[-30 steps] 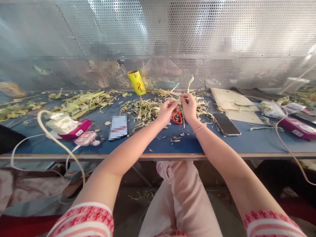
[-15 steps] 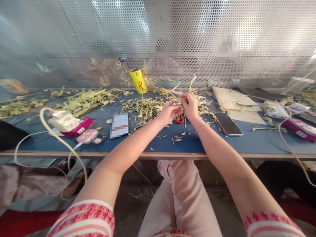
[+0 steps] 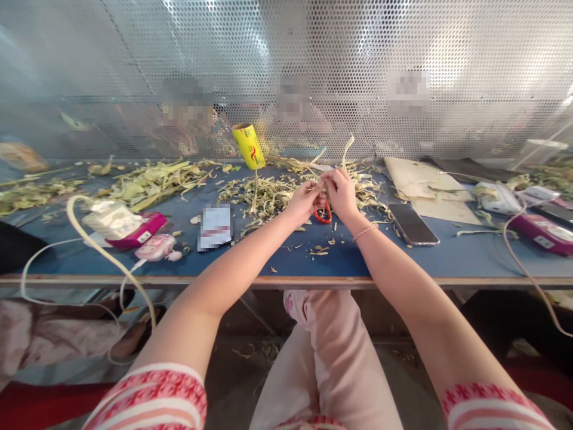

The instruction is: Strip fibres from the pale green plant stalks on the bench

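Note:
My left hand (image 3: 306,202) and my right hand (image 3: 342,194) meet above a heap of dried leaf strips (image 3: 275,192). My right hand is closed on a pale dried leaf strip (image 3: 348,146), whose end sticks up behind the knuckles. The fingers of my left hand are curled in against those of the right; what lies between them is too small to make out. Just below the fingertips shows a red loop (image 3: 323,215), like a scissors handle; the rest of it is hidden.
A yellow tube (image 3: 249,146) leans upright behind the heap. A phone (image 3: 413,224) lies right of my hands, near cardboard sheets (image 3: 430,185). Left are a small packet (image 3: 215,227), a pink device (image 3: 157,246) and a cabled magenta-and-white box (image 3: 134,234). A perforated metal panel (image 3: 286,48) closes the back.
My left fingers, more spread before, have curled in closer to my right hand. The strip stays in my right hand. The view has shifted slightly.

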Motion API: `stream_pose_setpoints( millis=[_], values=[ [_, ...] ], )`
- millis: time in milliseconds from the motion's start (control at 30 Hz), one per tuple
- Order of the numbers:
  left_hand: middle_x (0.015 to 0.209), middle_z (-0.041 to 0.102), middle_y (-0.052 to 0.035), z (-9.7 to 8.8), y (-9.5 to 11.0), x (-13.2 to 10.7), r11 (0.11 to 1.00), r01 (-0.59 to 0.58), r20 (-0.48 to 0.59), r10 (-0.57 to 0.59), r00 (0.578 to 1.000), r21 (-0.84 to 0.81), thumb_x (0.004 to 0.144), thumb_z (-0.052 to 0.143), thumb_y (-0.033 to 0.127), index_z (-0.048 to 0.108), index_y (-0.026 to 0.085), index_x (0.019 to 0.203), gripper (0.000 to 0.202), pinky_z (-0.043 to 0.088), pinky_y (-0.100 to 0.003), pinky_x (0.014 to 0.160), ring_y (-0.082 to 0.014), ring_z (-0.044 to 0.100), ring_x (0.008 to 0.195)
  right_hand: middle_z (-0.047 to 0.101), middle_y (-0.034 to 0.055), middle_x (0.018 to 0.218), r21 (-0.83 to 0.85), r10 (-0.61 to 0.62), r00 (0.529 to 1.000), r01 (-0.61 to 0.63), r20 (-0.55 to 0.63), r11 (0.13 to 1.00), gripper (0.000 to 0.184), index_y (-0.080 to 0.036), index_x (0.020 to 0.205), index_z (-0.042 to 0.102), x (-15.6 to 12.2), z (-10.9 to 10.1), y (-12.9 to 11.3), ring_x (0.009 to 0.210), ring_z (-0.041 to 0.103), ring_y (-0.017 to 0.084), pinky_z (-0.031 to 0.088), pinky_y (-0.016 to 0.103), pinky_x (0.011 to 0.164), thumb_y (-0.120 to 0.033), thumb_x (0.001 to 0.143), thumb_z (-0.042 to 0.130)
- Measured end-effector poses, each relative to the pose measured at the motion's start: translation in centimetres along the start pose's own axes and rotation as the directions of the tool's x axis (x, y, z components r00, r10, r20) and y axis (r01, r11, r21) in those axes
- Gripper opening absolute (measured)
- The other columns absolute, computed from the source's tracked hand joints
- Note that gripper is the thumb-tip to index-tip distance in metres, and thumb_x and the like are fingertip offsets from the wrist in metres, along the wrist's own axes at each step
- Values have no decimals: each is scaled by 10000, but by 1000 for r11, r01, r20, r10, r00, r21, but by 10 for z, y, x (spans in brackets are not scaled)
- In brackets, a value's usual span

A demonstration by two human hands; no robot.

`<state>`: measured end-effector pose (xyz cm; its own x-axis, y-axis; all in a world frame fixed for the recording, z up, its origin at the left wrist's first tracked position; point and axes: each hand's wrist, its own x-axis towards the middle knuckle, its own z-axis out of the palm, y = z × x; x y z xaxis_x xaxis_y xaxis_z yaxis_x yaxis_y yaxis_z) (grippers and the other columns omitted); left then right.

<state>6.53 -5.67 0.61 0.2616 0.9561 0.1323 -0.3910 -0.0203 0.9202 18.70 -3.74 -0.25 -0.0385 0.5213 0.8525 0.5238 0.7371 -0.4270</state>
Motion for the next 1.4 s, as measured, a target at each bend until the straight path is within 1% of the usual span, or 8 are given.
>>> stream_pose_setpoints(
  millis=[167,333,500,667,800,967,1200,1400],
  values=[
    [492,476,84,1,3,-1,1000,-16,-12,15,1000,-22,848,631,253,441,171,708,250,371,-141,461,-13,447,414,608,36,864,0,31,999,-31,-10,1000,126,-205,826,589,0,2,-1,828,553,158,450,306,754,-114,851,505],
    [496,445,73,1,0,-1,1000,-24,-58,24,998,0,892,551,378,428,186,698,299,360,-171,453,-33,436,416,613,36,870,-11,4,1000,-4,2,1000,125,-212,835,592,-2,3,-5,845,556,160,459,319,786,-128,864,505],
    [469,365,81,0,-3,1,981,-137,-120,154,981,137,903,542,343,378,198,672,318,285,-195,432,-42,368,389,611,46,884,31,18,1000,-19,17,999,105,-212,853,590,-2,6,-7,876,559,167,468,337,818,-159,872,502],
    [465,336,80,-6,-6,5,921,-290,-124,329,936,258,855,598,401,469,203,699,283,233,-216,434,-44,315,386,609,41,912,236,257,967,-249,-3,939,143,-200,961,530,-3,19,0,697,548,109,462,254,621,-292,856,562],
    [477,392,65,-12,-6,6,877,-333,-107,390,915,347,846,619,360,506,203,705,239,257,-220,460,-56,361,420,521,-45,631,348,379,918,-395,116,850,271,-208,828,500,-5,26,4,485,441,77,393,230,484,-476,868,518],
    [527,425,53,-15,-10,11,859,-346,-96,409,908,378,840,628,311,526,201,715,195,275,-218,500,-66,383,474,446,-55,549,225,277,960,-277,32,934,342,-213,690,474,-5,22,1,530,436,100,399,255,544,-507,862,508],
    [503,336,61,-15,-13,14,848,-357,-87,421,903,391,862,594,349,483,203,682,257,269,-229,525,-85,345,478,441,-45,569,69,233,973,-232,-3,970,228,-217,694,471,-5,15,-3,559,395,117,354,267,562,-353,872,511],
    [503,385,56,-8,-5,3,789,-413,-46,484,874,456,851,611,248,500,203,677,211,256,-251,548,-95,359,501,474,-27,613,32,245,969,-244,-35,969,189,-217,703,474,-7,13,-9,598,423,133,352,282,597,-303,872,478]
  ],
)
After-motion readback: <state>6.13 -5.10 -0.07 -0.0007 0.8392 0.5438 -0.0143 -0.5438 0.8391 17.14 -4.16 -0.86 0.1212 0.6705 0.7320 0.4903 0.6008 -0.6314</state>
